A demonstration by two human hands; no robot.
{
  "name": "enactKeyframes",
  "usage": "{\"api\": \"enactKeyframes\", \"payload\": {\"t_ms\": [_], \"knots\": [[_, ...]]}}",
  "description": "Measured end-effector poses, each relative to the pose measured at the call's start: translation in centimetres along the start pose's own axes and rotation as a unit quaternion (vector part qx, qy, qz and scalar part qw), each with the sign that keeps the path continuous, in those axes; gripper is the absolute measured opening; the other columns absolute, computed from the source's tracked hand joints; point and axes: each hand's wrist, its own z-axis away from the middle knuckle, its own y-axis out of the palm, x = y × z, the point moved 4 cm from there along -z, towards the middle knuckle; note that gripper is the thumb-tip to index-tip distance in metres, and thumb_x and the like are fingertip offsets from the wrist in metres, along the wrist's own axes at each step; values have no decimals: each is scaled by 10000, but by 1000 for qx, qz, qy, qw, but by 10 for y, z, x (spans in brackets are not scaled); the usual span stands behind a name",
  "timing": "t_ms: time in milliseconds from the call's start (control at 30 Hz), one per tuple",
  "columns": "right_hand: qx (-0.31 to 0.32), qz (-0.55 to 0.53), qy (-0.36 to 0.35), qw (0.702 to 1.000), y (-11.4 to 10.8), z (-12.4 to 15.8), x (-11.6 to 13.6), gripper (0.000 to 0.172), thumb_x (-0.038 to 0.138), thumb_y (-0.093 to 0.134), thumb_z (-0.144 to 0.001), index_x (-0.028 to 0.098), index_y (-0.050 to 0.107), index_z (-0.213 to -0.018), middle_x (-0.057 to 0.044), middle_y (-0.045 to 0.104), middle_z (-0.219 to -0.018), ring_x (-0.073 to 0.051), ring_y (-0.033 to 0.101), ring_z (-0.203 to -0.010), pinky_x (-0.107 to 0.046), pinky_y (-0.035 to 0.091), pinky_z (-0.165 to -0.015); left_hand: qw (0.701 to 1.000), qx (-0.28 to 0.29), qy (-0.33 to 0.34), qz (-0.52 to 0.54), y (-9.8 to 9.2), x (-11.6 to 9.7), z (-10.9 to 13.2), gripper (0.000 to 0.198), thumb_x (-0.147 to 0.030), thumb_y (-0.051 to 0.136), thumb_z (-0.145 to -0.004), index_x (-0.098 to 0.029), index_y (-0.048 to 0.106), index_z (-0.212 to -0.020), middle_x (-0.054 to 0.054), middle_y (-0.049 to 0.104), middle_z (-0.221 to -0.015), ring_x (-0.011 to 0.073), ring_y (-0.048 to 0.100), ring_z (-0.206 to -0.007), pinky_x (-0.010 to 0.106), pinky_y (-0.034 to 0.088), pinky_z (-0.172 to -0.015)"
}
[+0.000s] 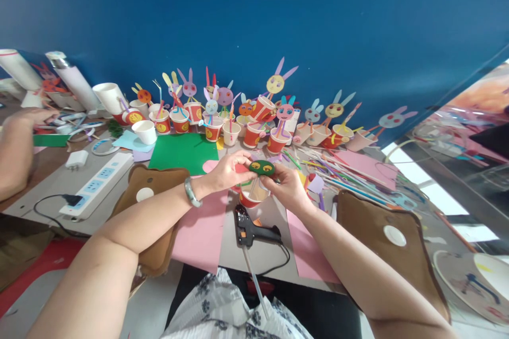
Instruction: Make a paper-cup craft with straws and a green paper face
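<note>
Between my hands is a small dark green paper oval with two yellow eye shapes on it. The fingers of my left hand pinch its left end, and a bracelet circles that wrist. At the opposite end, the thumb and fingers of my right hand grip it too. Just below stands a red and white paper cup, partly covered by my hands. A black glue gun with a clear glue stick in its back lies on the table nearer to me.
Red paper cups with paper rabbit heads line the blue wall. Straws and pipe cleaners are strewn at right. Green card, pink paper, brown cushions and a power strip lie around. Another person's arm reaches in at left.
</note>
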Motion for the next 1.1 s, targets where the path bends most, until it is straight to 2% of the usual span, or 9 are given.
{"api": "enactKeyframes", "payload": {"t_ms": [100, 233, 767, 933, 1100], "knots": [[5, -8, 6, 1000, 1, 0, -1, 171, 353, 621, -739, 184, 644, -749, -10, 666, -700, -138, 539, -623, -268, 430, -579, 1000, 8, -5, 3, 0, -2, -1, 152, -294, 780, -832, -152, 728, -849, 83, 704, -1021, 190, 670, -938, 334, 552, -867], [12, -9, 17, 1000, 2, 0, -1, 201, 368, 621, -753, 175, 662, -795, 7, 623, -661, -116, 475, -559, -263, 403, -537, 999, 28, -31, 7, 0, -4, -1, 183, -333, 762, -852, -154, 726, -843, 78, 689, -1007, 193, 664, -950, 348, 549, -901], [24, 10, -17, 1000, 1, -1, 2, 297, 339, 582, -801, 163, 721, -995, 1, 642, -720, -136, 511, -612, -274, 423, -579, 999, 35, -27, 20, 6, 4, 1, 257, -402, 700, -904, -145, 702, -884, 97, 632, -1090, 203, 619, -1001, 367, 519, -934], [22, 20, -17, 999, 2, -2, 0, 262, 346, 587, -796, 166, 708, -943, -9, 662, -747, -137, 515, -623, -277, 426, -592, 998, 38, -37, 22, 7, 5, 1, 267, -412, 697, -901, -146, 715, -924, 107, 629, -1131, 217, 620, -1031, 393, 513, -976], [-2, 31, -20, 999, 2, -2, -4, 176, 326, 594, -772, 181, 685, -811, -18, 672, -739, -169, 587, -700, -309, 475, -690, 998, 14, -38, 40, 7, 5, 2, 179, -303, 739, -848, -140, 707, -912, 128, 641, -1178, 246, 621, -1118, 415, 502, -1012]]}}
